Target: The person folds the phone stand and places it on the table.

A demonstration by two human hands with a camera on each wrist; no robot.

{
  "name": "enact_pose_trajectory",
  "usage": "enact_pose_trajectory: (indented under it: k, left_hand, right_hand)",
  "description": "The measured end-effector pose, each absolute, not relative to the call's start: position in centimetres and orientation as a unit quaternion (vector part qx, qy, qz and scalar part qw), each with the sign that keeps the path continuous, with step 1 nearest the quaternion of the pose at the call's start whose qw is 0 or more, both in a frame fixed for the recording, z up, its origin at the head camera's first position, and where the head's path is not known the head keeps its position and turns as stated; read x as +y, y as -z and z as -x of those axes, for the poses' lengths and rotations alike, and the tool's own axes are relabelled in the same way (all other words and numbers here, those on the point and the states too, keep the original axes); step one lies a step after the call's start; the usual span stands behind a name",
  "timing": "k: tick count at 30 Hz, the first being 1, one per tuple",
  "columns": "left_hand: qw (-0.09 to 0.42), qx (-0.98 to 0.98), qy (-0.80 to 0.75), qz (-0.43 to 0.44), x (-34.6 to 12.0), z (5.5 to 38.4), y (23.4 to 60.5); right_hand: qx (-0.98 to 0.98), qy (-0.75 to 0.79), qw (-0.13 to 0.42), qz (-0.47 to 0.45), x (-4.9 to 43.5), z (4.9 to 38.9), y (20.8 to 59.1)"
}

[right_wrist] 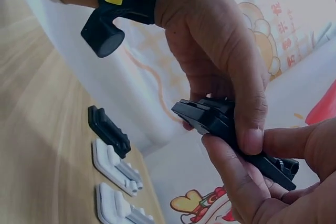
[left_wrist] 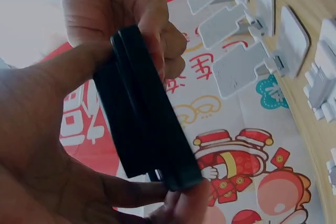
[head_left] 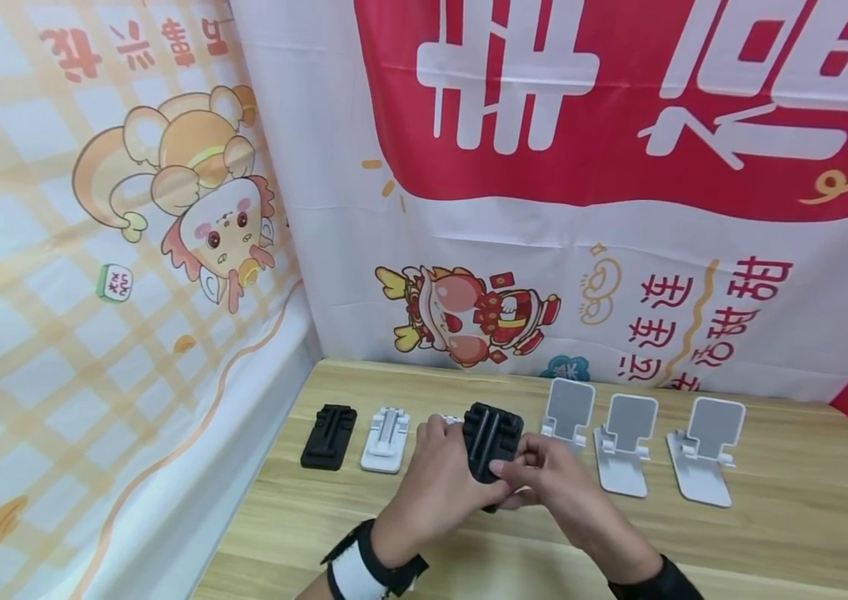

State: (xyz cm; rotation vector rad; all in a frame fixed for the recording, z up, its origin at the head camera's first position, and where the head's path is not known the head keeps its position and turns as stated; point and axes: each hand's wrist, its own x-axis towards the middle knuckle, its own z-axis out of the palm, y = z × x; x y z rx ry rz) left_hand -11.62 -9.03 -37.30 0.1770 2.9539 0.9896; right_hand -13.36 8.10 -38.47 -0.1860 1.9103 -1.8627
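Observation:
Both hands hold a black folding phone stand (head_left: 491, 433) above the table, folded flat. My left hand (head_left: 439, 471) grips it from the left side, the thumb along one edge and fingers around the other, as the left wrist view shows on the stand (left_wrist: 149, 124). With thumb and fingers, my right hand (head_left: 562, 492) pinches the stand's lower right part. The right wrist view shows the stand (right_wrist: 210, 116) edge-on between the two hands. Behind the left hand, a white folded stand (head_left: 451, 419) is mostly hidden.
To the left on the wooden table (head_left: 791, 533) lie a folded black stand (head_left: 329, 437) and a folded white stand (head_left: 386, 440). Three unfolded white stands, including the rightmost one (head_left: 701, 479), stand at the right. A printed cloth (head_left: 334, 250) hangs behind the table.

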Motion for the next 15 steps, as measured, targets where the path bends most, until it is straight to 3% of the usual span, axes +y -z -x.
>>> enact_pose_trajectory:
  k: [3,6,11,15]
  left_hand:
    - [-0.014,0.95,-0.306,-0.057,-10.0,11.6,37.8]
    - [-0.026,0.955,-0.291,-0.044,-11.9,11.4,38.7]
    - [-0.026,0.964,-0.265,0.011,-16.6,10.4,41.2]
    - [-0.024,0.967,-0.243,0.067,-21.1,9.1,43.3]
  right_hand:
    - [0.714,0.653,0.238,0.084,7.8,13.7,38.7]
    - [0.767,0.602,0.206,0.088,7.9,14.2,39.0]
    - [0.887,0.45,0.061,0.088,10.3,16.5,39.6]
    - [0.938,0.305,-0.083,0.142,13.1,19.2,40.3]
